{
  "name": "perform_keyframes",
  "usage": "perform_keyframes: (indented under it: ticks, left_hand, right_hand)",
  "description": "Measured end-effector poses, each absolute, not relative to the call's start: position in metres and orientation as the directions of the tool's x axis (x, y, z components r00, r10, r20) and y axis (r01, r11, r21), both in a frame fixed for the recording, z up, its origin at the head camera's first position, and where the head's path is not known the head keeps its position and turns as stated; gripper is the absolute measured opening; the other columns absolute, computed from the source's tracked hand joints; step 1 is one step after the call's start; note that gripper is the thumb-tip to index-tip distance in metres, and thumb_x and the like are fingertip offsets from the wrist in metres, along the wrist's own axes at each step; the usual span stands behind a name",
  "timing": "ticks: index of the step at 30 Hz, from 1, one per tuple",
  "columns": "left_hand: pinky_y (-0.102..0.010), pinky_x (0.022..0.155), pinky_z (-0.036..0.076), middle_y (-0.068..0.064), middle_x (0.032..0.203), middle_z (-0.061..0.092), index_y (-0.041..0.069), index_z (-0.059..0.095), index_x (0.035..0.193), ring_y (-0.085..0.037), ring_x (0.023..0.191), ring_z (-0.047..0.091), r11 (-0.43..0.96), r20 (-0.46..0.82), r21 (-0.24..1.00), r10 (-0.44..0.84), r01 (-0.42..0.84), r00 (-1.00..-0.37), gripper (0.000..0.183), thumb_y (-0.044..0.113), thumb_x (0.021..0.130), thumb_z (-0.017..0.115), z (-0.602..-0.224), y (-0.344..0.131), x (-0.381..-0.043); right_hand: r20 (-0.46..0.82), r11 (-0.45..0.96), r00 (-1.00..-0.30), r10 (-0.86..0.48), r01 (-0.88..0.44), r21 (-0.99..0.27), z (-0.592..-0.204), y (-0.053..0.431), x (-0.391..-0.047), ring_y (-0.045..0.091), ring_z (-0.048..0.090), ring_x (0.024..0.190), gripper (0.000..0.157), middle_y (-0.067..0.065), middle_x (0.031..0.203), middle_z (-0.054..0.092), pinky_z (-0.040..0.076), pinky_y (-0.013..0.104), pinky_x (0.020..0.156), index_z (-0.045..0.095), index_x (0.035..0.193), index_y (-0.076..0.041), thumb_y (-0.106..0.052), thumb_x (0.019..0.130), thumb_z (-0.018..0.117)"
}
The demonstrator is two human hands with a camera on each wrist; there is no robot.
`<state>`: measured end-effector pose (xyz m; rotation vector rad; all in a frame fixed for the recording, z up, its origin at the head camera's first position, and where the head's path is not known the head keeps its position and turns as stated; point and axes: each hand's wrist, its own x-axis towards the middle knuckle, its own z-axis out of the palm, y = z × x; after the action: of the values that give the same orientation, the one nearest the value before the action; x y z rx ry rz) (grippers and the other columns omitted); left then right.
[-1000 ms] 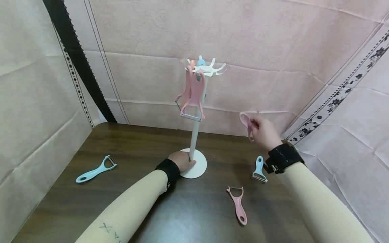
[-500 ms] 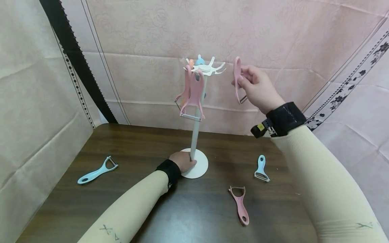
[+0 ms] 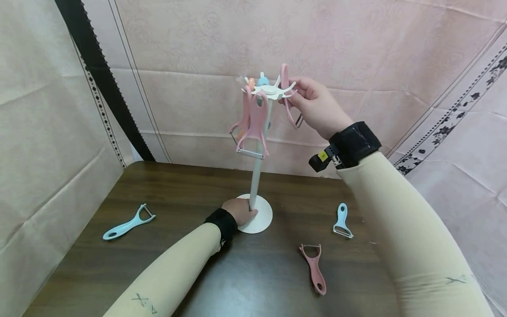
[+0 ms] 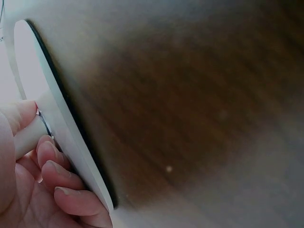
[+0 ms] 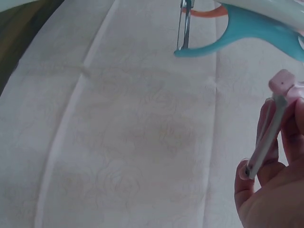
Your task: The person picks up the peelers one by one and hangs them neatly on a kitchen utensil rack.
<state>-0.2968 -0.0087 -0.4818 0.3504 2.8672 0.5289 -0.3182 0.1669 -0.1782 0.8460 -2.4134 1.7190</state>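
Note:
A white stand point(image 3: 255, 176) with a round base and a ring of hooks rises from the table. My left hand point(image 3: 238, 210) grips the foot of its pole; in the left wrist view, thumb and fingers curl round the pole just above the base. Up by the right-hand hooks, my right hand point(image 3: 317, 108) pinches a pink peeler point(image 3: 284, 75), handle end up and blade down. Whether a hook passes through its handle hole, I cannot tell. Two pink peelers point(image 3: 258, 114) hang from the front left. A blue peeler point(image 5: 256, 26) and something orange point(image 5: 206, 13) hang behind, mostly hidden in the head view.
On the brown table point(image 3: 178, 185) lie a blue peeler point(image 3: 123, 228) at left, a pink peeler point(image 3: 316, 270) at front right and another blue peeler point(image 3: 342, 215) at right. A pale patterned cloth point(image 3: 190, 114) stands behind the table.
My right hand has lifted the pink peeler from low on the right, then carried it left to the hooks, turning it upright. The left hand keeps its grip on the pole.

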Motion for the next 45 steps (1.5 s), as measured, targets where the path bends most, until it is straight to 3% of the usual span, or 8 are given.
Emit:
perform_keyframes:
  ticks: [10, 15, 21, 26, 33, 36, 40, 45]
  left_hand:
    - [-0.041, 0.08, 0.049, -0.001, 0.09, 0.07, 0.012, 0.068, 0.116, -0.02, 0.084, 0.063, 0.902, -0.154, 0.382, 0.277, 0.201, -0.948, 0.039, 0.042, 0.095, 0.057, -0.478, -0.009, -0.295]
    - [-0.04, 0.08, 0.049, -0.001, 0.089, 0.07, 0.011, 0.068, 0.116, -0.019, 0.083, 0.063, 0.903, -0.153, 0.378, 0.276, 0.202, -0.949, 0.039, 0.042, 0.095, 0.058, -0.478, -0.01, -0.293]
    - [-0.04, 0.079, 0.049, -0.001, 0.088, 0.07, 0.01, 0.068, 0.113, -0.02, 0.082, 0.063, 0.901, -0.145, 0.384, 0.275, 0.202, -0.95, 0.038, 0.042, 0.094, 0.058, -0.477, -0.011, -0.292]
    - [-0.04, 0.08, 0.049, -0.001, 0.088, 0.069, 0.011, 0.068, 0.113, -0.02, 0.083, 0.062, 0.902, -0.15, 0.382, 0.277, 0.202, -0.949, 0.038, 0.042, 0.094, 0.058, -0.479, -0.01, -0.293]
    - [-0.041, 0.08, 0.048, 0.0, 0.087, 0.069, 0.011, 0.068, 0.114, -0.02, 0.082, 0.062, 0.897, -0.148, 0.393, 0.279, 0.203, -0.949, 0.038, 0.042, 0.094, 0.058, -0.481, -0.01, -0.295]
    - [-0.041, 0.08, 0.048, 0.001, 0.085, 0.068, 0.011, 0.068, 0.113, -0.019, 0.081, 0.062, 0.896, -0.148, 0.395, 0.282, 0.204, -0.948, 0.037, 0.042, 0.094, 0.059, -0.481, -0.01, -0.295]
    - [-0.041, 0.08, 0.048, 0.001, 0.084, 0.068, 0.011, 0.068, 0.113, -0.019, 0.081, 0.061, 0.899, -0.149, 0.388, 0.281, 0.205, -0.948, 0.037, 0.042, 0.095, 0.058, -0.48, -0.01, -0.295]
    - [-0.041, 0.081, 0.048, 0.0, 0.086, 0.069, 0.011, 0.068, 0.114, -0.02, 0.082, 0.062, 0.899, -0.154, 0.39, 0.277, 0.199, -0.948, 0.038, 0.042, 0.095, 0.058, -0.479, -0.01, -0.293]
  right_hand:
    - [0.308, 0.245, -0.85, -0.427, -0.437, -0.865, -0.179, 0.167, -0.317, 0.024, 0.058, 0.111, 0.023, 0.01, 0.109, 0.065, 0.041, 0.036, 0.088, 0.058, 0.122, -0.009, -0.012, 0.101, 0.049]
    - [0.296, 0.25, -0.863, -0.41, -0.418, -0.874, -0.177, 0.165, -0.317, 0.022, 0.058, 0.11, 0.024, 0.01, 0.11, 0.064, 0.042, 0.03, 0.09, 0.059, 0.123, -0.008, -0.014, 0.101, 0.051]
    - [0.256, 0.293, -0.88, -0.4, -0.388, -0.874, -0.177, 0.165, -0.318, 0.02, 0.057, 0.106, 0.027, 0.01, 0.106, 0.064, 0.041, 0.027, 0.074, 0.059, 0.125, -0.01, -0.019, 0.101, 0.05]
    - [0.231, 0.311, -0.868, -0.439, -0.388, -0.868, -0.182, 0.168, -0.32, 0.02, 0.053, 0.09, 0.026, 0.01, 0.101, 0.061, 0.042, 0.027, 0.065, 0.057, 0.123, -0.005, -0.016, 0.103, 0.045]
    - [0.199, 0.333, -0.875, -0.442, -0.366, -0.869, -0.18, 0.166, -0.321, 0.023, 0.054, 0.104, 0.029, 0.012, 0.107, 0.062, 0.039, 0.023, 0.059, 0.056, 0.128, -0.006, -0.014, 0.104, 0.042]
    - [0.174, 0.359, -0.879, -0.443, -0.352, -0.864, -0.18, 0.166, -0.321, 0.021, 0.055, 0.104, 0.026, 0.012, 0.11, 0.06, 0.045, 0.018, 0.072, 0.06, 0.118, -0.002, -0.015, 0.104, 0.044]
    - [0.173, 0.355, -0.869, -0.464, -0.361, -0.863, -0.185, 0.166, -0.321, 0.021, 0.054, 0.107, 0.029, 0.013, 0.107, 0.058, 0.038, 0.032, 0.101, 0.056, 0.089, 0.006, -0.018, 0.103, 0.047]
    - [0.163, 0.35, -0.866, -0.473, -0.354, -0.867, -0.187, 0.165, -0.319, 0.023, 0.053, 0.108, 0.034, 0.015, 0.105, 0.06, 0.036, 0.039, 0.098, 0.049, 0.08, 0.004, -0.022, 0.102, 0.05]
